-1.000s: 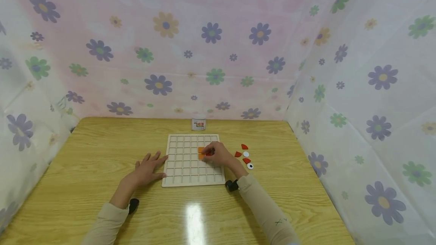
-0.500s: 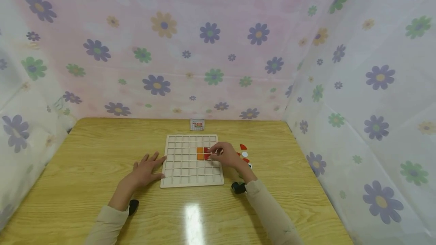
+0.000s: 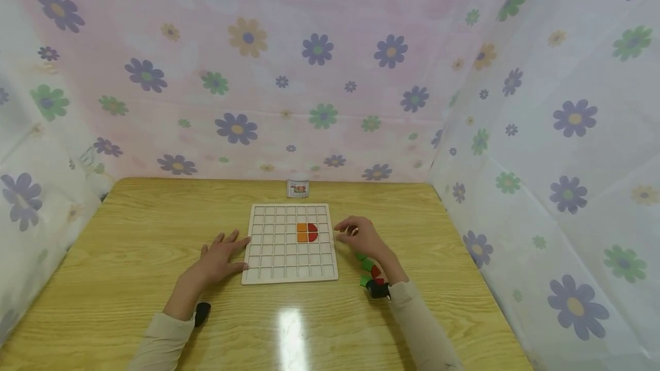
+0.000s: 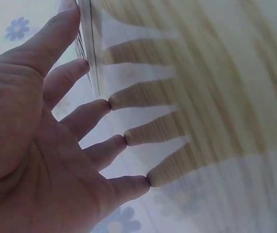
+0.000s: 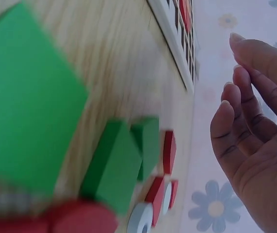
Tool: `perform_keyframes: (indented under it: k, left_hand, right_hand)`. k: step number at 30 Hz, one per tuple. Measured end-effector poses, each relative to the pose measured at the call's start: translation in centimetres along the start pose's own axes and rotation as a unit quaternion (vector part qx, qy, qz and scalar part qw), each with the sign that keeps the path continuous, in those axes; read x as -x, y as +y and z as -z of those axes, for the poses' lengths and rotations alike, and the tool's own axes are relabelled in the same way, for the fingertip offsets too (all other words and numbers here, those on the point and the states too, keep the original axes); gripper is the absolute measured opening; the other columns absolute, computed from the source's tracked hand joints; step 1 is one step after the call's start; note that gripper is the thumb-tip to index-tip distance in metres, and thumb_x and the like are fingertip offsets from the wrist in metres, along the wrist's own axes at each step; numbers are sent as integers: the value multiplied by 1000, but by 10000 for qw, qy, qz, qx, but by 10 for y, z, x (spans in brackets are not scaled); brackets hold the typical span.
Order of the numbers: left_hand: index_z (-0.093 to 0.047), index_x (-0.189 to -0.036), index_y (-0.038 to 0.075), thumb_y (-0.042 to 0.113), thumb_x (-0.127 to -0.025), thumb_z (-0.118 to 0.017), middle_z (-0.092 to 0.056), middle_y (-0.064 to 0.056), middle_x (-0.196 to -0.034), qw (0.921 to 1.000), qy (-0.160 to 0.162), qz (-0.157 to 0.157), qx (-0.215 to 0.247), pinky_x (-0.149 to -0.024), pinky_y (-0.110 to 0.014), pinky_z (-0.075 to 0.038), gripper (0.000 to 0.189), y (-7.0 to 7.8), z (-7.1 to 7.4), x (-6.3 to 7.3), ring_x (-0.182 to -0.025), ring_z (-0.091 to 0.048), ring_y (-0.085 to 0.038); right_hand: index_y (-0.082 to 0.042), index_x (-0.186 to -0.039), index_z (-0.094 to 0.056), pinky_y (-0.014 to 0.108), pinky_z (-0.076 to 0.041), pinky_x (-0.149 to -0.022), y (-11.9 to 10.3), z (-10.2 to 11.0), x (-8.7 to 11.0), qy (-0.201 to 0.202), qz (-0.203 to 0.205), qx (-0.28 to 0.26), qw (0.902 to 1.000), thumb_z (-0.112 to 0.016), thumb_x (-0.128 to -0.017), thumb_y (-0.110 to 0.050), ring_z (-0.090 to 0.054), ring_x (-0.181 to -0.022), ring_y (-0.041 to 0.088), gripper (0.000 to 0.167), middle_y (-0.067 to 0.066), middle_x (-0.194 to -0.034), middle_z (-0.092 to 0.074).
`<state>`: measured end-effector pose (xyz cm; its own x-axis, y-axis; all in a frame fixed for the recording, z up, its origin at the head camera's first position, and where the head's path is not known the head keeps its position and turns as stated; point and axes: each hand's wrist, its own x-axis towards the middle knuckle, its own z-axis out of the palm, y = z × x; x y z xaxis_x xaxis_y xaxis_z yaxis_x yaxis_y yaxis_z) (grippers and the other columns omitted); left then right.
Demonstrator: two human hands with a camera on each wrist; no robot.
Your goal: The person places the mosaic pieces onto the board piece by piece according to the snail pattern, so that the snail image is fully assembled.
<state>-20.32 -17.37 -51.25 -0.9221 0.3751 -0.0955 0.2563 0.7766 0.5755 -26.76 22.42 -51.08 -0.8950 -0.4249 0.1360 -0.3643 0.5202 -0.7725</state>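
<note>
A pale wooden grid board [image 3: 278, 259] lies on the table. Two orange squares [image 3: 302, 232] sit in its cells, and just right of them two red quarter-round pieces [image 3: 313, 232] form a half disc. My left hand [image 3: 219, 257] rests at the board's left edge, thumb and fingers spread; in the left wrist view the fingertips touch the shiny tabletop. Off the board's right edge hovers my right hand [image 3: 367, 243], fingers loosely bent. The right wrist view shows no piece between the fingers of that hand [image 5: 260, 107].
Loose green pieces [image 5: 114, 167], red pieces [image 5: 169, 151] and a white disc with a dark dot [image 5: 141, 218] lie under the right wrist, partly hidden in the head view. A small picture card [image 3: 298, 189] lies behind the board. Flowered cloth [image 3: 278, 102] walls the table.
My right hand has left the red pieces on the board and moved right, past the board's edge toward the loose pieces. The left hand has stayed at the board's left edge.
</note>
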Motion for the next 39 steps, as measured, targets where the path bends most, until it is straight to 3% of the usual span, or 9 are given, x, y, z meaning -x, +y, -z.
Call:
perform_keyframes:
  k: [6, 13, 22, 26, 33, 39]
  left_hand:
    - [-49, -151, 5, 31, -94, -73, -28, -36, -159, 10000, -57, 12, -73, -99, -88, -16, 67, 2, 0, -1, -143, -18, -66]
    - [-51, -149, 4, 29, -95, -72, -28, -38, -157, 9997, -49, 85, -214, -99, -88, -17, 64, 2, 1, 1, -141, -19, -68]
    - [-51, -148, 2, 25, -96, -71, -29, -38, -156, 9998, -6, 27, -186, -96, -90, -17, 61, 7, -1, 3, -140, -18, -69]
    - [-51, -149, 2, 24, -96, -70, -29, -38, -157, 9998, -7, 30, -196, -97, -89, -18, 60, 8, -1, 3, -141, -19, -68]
    - [-52, -148, 2, 26, -97, -70, -31, -38, -156, 9998, -24, 16, -198, -97, -89, -19, 59, 11, 0, 5, -140, -20, -68]
    - [-52, -148, 3, 26, -97, -70, -30, -38, -156, 9999, 5, -5, -147, -98, -88, -19, 59, 8, -1, 6, -141, -20, -67]
  right_hand:
    - [-1, -110, -76, 27, -52, -71, 8, 9, 16, 22, -88, -56, 9999, -73, -94, -10, -61, -82, 14, 18, 9, -104, -70]
    - [-2, -110, -76, 27, -54, -79, 13, 13, 33, 155, -210, -53, 9996, -74, -94, -14, -61, -87, 17, 19, 10, -113, -72]
    - [-2, -106, -77, 28, -54, -73, 21, 24, 55, 496, -214, 61, 9985, -76, -93, -12, -61, -80, 14, 17, 6, -93, -70]
    - [0, -107, -77, 28, -55, -73, 23, 29, 62, 453, -186, 6, 9988, -75, -93, -11, -61, -79, 14, 18, 8, -96, -72]
    - [2, -108, -76, 28, -53, -71, 23, 33, 72, 535, -268, 63, 9982, -74, -94, -8, -62, -81, 23, 18, 19, -108, -72]
    - [8, -107, -73, 29, -53, -69, 3, 42, 80, 462, -310, -13, 9984, -72, -93, -2, -63, -80, 33, 17, 26, -101, -69]
